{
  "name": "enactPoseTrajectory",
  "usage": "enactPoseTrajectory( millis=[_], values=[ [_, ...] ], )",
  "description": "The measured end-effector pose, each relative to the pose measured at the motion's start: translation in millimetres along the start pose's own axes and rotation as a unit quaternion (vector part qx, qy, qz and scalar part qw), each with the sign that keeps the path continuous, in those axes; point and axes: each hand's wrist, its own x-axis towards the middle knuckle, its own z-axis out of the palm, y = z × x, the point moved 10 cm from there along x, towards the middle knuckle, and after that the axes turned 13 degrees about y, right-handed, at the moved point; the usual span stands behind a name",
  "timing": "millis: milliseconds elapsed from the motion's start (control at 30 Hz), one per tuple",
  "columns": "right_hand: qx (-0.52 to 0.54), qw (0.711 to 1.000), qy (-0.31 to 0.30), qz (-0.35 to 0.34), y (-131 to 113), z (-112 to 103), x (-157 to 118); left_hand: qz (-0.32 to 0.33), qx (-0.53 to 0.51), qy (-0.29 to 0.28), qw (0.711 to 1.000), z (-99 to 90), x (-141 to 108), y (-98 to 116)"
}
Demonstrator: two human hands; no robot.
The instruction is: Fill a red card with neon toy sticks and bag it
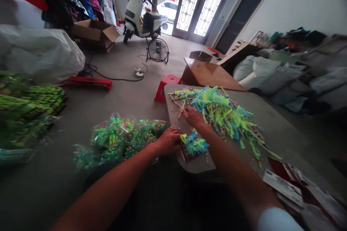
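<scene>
On the stone-like tabletop (173, 110) lies a loose heap of thin sticks with green and blue ribbons (222, 112). My right hand (194, 117) is closed on a thin pink stick (179, 107) at the left edge of this heap; the stick points up and left. My left hand (170, 140) is at the table's near left edge, fingers curled together against a small bunch of blue and yellow-green ribbons (194, 144). What its fingertips hold is hidden. Under that bunch is a dark red, patterned flat piece (187, 156), partly covered.
Clear bags of colourful bundles (121, 137) lie on the floor at left, near more green stacks (29, 104). Beyond the table are a red stool (169, 79), a brown board (211, 72), a fan (158, 49) and a scooter (139, 16). Printed papers (284, 187) lie at right.
</scene>
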Motion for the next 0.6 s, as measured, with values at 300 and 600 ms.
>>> enactPoseTrajectory(
  millis=[300, 600],
  values=[
    [0.008, 0.996, 0.048, 0.074, 26, 5, 2, -0.025, 0.004, -0.018, 1.0, -1.6, 0, 1],
    [0.342, 0.901, 0.136, 0.227, 140, -90, -93, 0.009, 0.0, -0.003, 1.0, 1.2, 0, -1]
  ],
)
